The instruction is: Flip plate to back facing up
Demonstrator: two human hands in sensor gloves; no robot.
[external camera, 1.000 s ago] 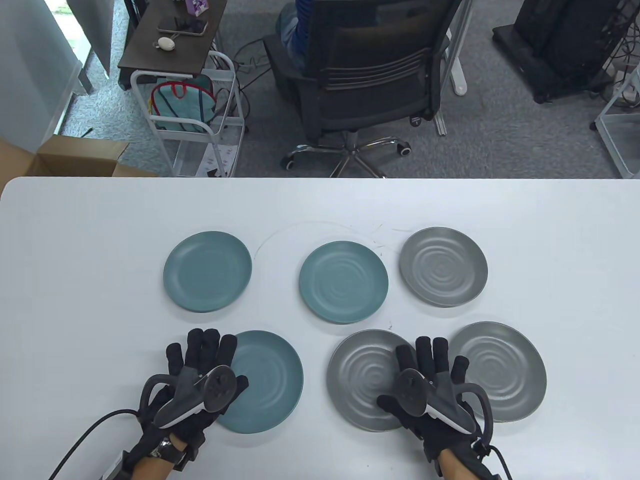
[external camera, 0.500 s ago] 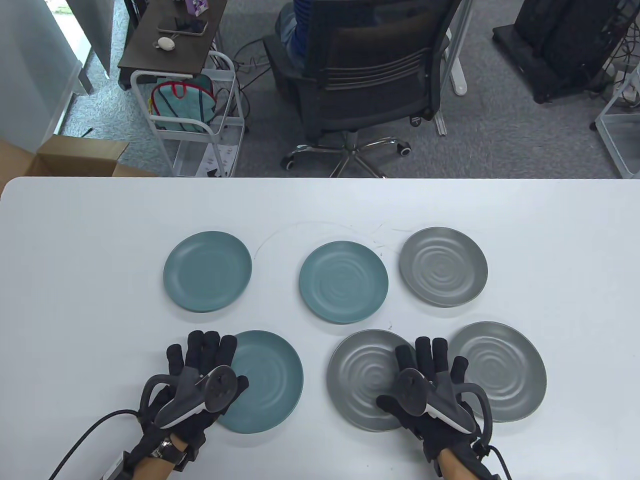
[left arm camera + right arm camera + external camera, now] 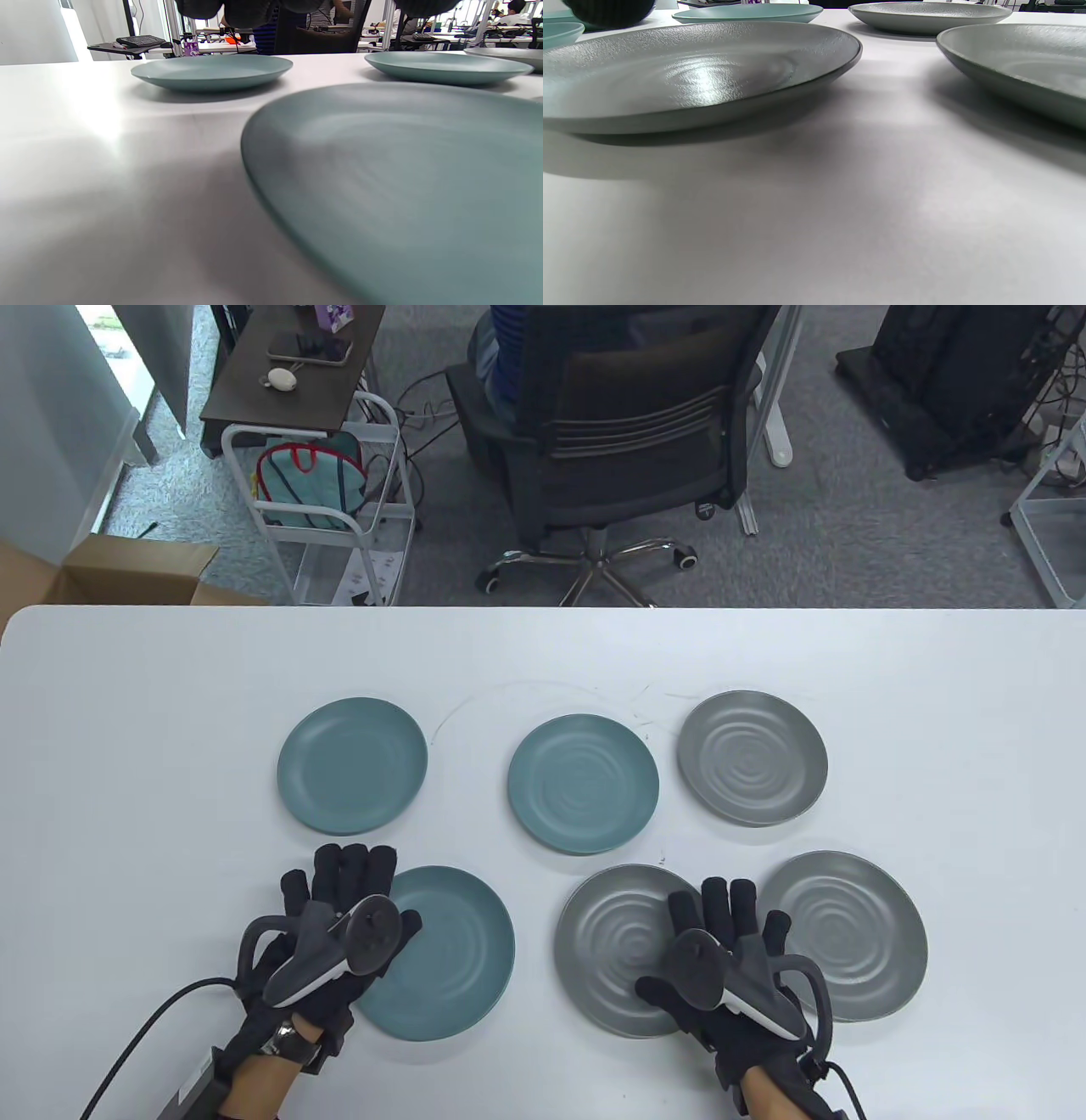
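Note:
Six plates lie face up on the white table [image 3: 127, 746]. My left hand [image 3: 344, 891] is over the left rim of the near teal plate [image 3: 450, 954], fingers stretched out, holding nothing. That plate fills the left wrist view [image 3: 403, 178], flat on the table. My right hand [image 3: 725, 920] is over the right rim of the near middle grey plate [image 3: 615, 942], beside the near right grey plate [image 3: 848, 933], fingers stretched out and empty. The right wrist view shows both grey plates, the middle one [image 3: 691, 72] and the right one [image 3: 1022, 59], flat on the table.
In the far row lie a teal plate [image 3: 352, 765] at left, a teal plate [image 3: 583, 783] in the middle and a grey plate [image 3: 752, 757] at right. An office chair [image 3: 628, 432] stands beyond the table's far edge.
My left hand has shifted slightly to the left and away from me along the teal plate's rim. My right hand has barely moved. No plate has moved.

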